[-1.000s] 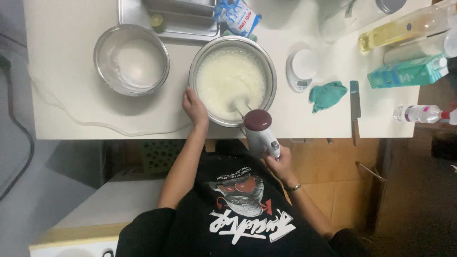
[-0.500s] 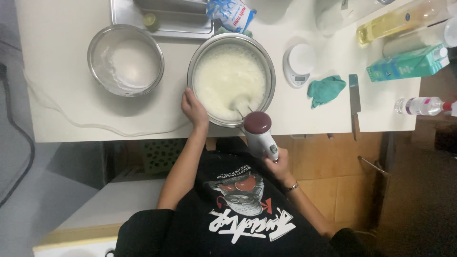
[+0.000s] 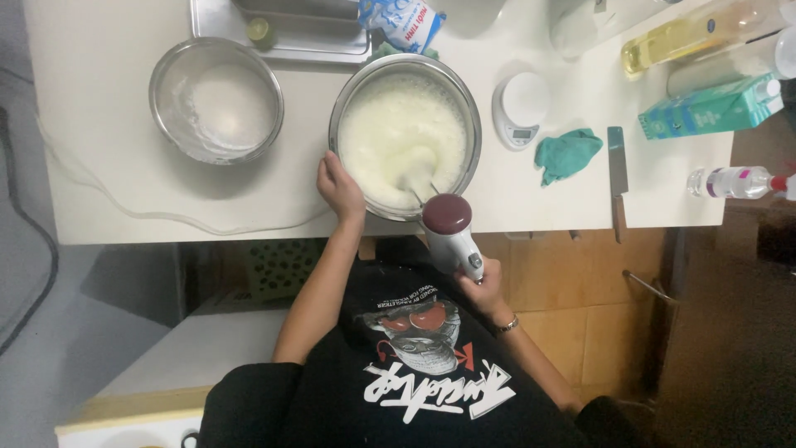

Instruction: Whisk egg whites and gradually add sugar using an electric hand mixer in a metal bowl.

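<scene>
At the near edge of a pale table (image 3: 124,199), a large metal bowl (image 3: 404,133) held thick, creamy white batter (image 3: 398,137). The beaters of a white hand mixer (image 3: 452,236) with a dark red end dipped into the batter at the side of the bowl closest to the person. The right hand (image 3: 481,286) was wrapped around the mixer's handle, gripping it firmly just off the table's edge. The left hand (image 3: 338,187) was curled over the bowl's near left rim, fingers clasping the metal. To the left of this bowl, and apart from it, sat a second, smaller metal bowl (image 3: 215,101) with a white residue inside. A thin white cord (image 3: 166,217) trailed across the table in front of that smaller bowl. Behind the bowls lay a metal tray (image 3: 282,46) and a blue and white packet (image 3: 406,21). To the right of the large bowl stood a small round white kitchen scale (image 3: 522,108), then a crumpled teal cloth (image 3: 566,153), then a knife (image 3: 617,178) lying with its handle toward the table's edge. Farther right were a teal carton (image 3: 713,106) on its side, a bottle of yellow oil (image 3: 688,35), and a small clear bottle (image 3: 734,181) with a red cap. The person wore a black printed shirt (image 3: 423,373).
</scene>
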